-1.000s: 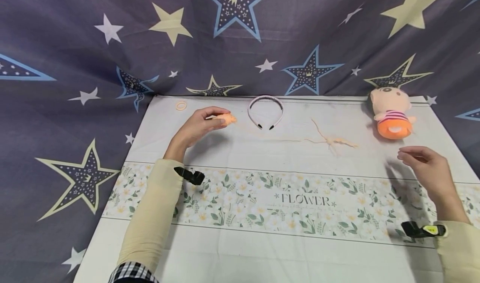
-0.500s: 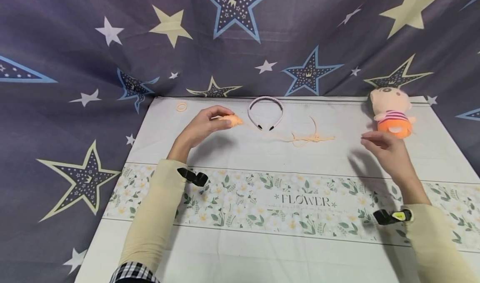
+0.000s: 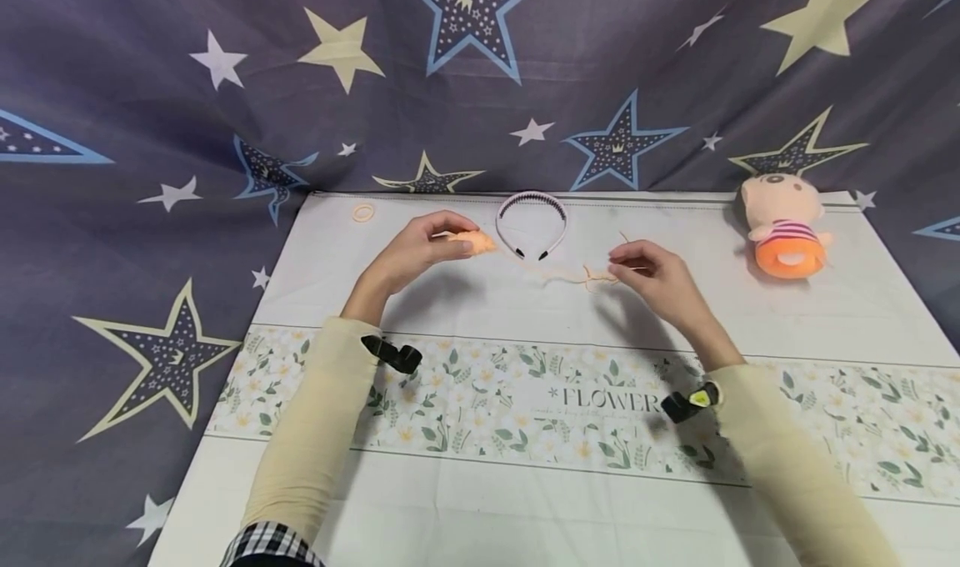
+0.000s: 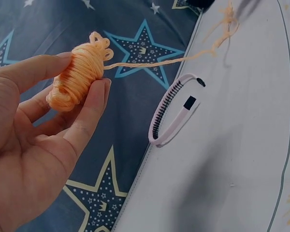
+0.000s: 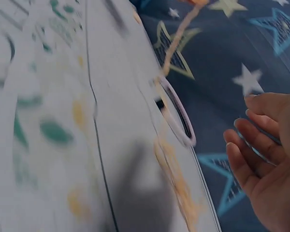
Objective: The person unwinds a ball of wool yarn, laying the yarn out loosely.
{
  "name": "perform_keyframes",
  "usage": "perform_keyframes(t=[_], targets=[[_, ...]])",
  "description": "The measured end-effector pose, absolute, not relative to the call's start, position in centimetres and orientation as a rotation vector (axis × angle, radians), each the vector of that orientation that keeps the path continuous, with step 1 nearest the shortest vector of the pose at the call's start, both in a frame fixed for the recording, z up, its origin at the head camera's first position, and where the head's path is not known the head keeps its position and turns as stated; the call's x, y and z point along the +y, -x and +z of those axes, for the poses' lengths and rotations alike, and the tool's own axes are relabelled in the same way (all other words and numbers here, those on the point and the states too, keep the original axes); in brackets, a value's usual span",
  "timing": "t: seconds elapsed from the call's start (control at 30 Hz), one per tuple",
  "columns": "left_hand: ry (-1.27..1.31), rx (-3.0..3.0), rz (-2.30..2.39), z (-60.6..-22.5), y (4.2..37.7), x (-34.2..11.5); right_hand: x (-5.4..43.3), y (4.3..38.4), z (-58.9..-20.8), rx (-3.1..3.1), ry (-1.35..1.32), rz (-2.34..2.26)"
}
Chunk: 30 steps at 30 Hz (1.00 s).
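One ball my left hand pinches; my right hand is empty, fingers loosely bent. I judge this is winding; next calls for catching the strand.

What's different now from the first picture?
The right hand moved left, away from the plush toy, to the loose yarn, but hasn't grabbed it. That yarn slid left too. The left hand moved slightly right with the yarn bundle, still held. The toy and headband stayed put.
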<state>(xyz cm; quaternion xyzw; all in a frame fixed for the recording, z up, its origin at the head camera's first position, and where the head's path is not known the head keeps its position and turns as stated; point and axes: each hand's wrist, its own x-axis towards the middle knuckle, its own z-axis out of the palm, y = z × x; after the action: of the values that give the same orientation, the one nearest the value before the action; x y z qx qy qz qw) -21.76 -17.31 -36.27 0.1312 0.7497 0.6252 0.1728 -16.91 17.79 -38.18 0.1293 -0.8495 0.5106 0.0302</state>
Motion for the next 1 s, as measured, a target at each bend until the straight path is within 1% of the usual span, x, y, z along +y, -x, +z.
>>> perform_keyframes(t=[0.3, 0.5, 0.63, 1.0], targets=[[-0.388, 2.110, 1.769, -36.4, 21.8, -16.7, 12.3, 19.1, -40.8, -2.542, -0.552, 1.679], [-0.418, 2.101, 1.761, -36.3, 21.7, -16.4, 9.4, 19.6, -41.1, -2.513, -0.652, 1.542], [-0.442, 2.097, 1.757, -36.3, 21.7, -16.2, 8.2, 20.0, -41.0, -2.538, -0.678, 1.487], [-0.459, 2.068, 1.752, -36.3, 21.7, -16.0, 6.4, 20.4, -40.9, -2.547, -0.630, 1.659]])
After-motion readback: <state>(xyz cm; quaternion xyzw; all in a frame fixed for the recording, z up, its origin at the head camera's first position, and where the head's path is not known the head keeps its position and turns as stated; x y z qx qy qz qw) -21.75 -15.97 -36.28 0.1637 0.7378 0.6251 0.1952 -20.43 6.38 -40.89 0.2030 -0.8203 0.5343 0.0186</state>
